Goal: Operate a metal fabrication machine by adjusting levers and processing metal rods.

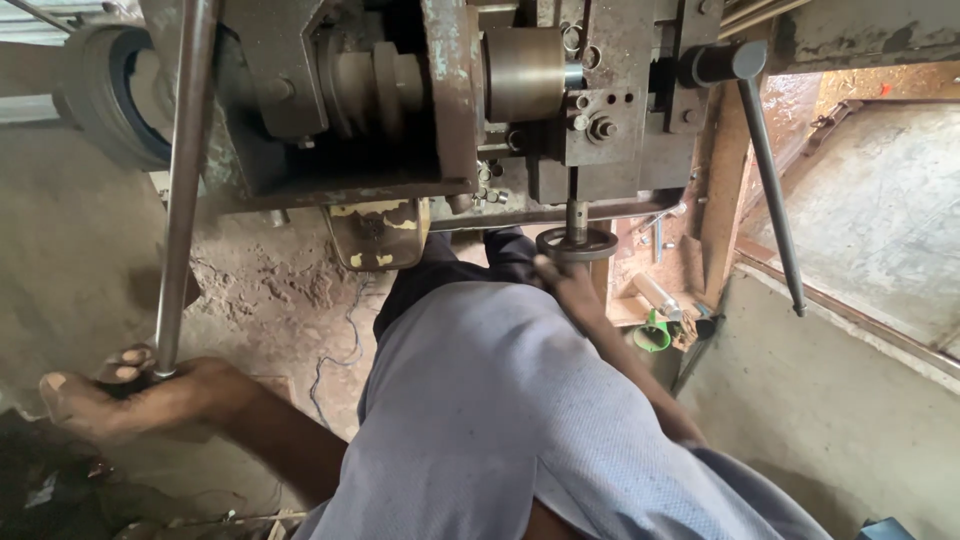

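From my feed I can make out only one thing that reads as a label: a worn metal plate (378, 235) fixed to the underside of the grey machine body (300, 150), near the middle of the frame. It is roughly rectangular with rounded lower corners, mostly bare dull metal, with flaking patches of pale yellow paint along its top edge and lower left. Any marking on it is too worn and small for me to tell. I see no screens, no signs and no printed packages elsewhere in this view from the head camera.
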